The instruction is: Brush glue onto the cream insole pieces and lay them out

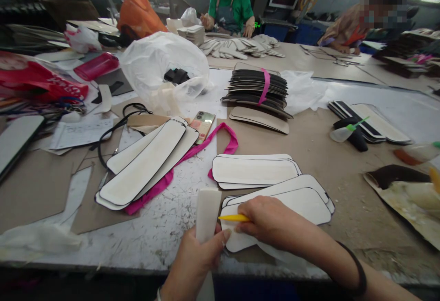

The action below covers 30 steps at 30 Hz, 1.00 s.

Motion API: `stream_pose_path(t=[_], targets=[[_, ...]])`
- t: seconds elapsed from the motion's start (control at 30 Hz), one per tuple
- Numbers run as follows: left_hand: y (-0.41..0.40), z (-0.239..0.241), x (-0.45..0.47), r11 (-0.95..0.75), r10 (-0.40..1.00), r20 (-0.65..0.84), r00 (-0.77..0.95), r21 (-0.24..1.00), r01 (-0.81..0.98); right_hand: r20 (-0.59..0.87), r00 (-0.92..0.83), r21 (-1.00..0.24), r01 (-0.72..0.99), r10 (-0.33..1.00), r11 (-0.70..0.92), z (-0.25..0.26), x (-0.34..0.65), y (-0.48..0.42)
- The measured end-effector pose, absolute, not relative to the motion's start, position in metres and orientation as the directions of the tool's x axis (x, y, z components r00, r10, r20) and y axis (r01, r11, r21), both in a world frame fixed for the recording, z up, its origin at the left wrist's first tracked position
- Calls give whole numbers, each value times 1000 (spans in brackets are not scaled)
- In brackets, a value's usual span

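Lower centre: my left hand grips 1 pale strip, probably steadying it; my right hand pinches yellow tool.

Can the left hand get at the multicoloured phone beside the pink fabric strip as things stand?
Probably not without letting go: the left hand grips a long white flat strip, though the multicoloured phone looks largely uncovered.

I can read no words for certain: white lettering on the red bag is distorted, writing on the paper too small.
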State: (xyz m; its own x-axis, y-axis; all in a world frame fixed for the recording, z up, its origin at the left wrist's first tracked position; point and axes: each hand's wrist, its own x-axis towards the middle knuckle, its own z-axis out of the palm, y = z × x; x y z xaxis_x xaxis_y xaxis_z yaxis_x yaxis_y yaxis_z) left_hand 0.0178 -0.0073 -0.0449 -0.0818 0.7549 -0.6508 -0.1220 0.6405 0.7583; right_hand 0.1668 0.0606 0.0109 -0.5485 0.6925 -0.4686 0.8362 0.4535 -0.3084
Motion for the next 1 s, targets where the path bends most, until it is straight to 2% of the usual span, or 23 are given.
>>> stream_pose_path(t=[0.27,0.33,0.47,0.57,0.8,1.0], targets=[[-4,-41,25,619,775,-611,-159,785,1,-447,-502,-234,865,741,445,19,174,51],[-5,-41,25,626,768,-613,-185,779,14,-437,-432,-225,902,789,369,21,203,43],[-6,-45,24,629,765,-615,-193,777,20,-389,-171,-213,973,905,92,20,272,25],[-7,-48,23,619,775,-599,-202,783,56,-336,-53,-178,984,940,-8,13,296,19],[-8,-42,23,626,778,-594,-206,759,178,-216,77,88,994,973,-59,8,279,28],[-7,-38,24,657,752,-622,-217,734,172,-193,52,92,995,980,-35,4,279,31]])
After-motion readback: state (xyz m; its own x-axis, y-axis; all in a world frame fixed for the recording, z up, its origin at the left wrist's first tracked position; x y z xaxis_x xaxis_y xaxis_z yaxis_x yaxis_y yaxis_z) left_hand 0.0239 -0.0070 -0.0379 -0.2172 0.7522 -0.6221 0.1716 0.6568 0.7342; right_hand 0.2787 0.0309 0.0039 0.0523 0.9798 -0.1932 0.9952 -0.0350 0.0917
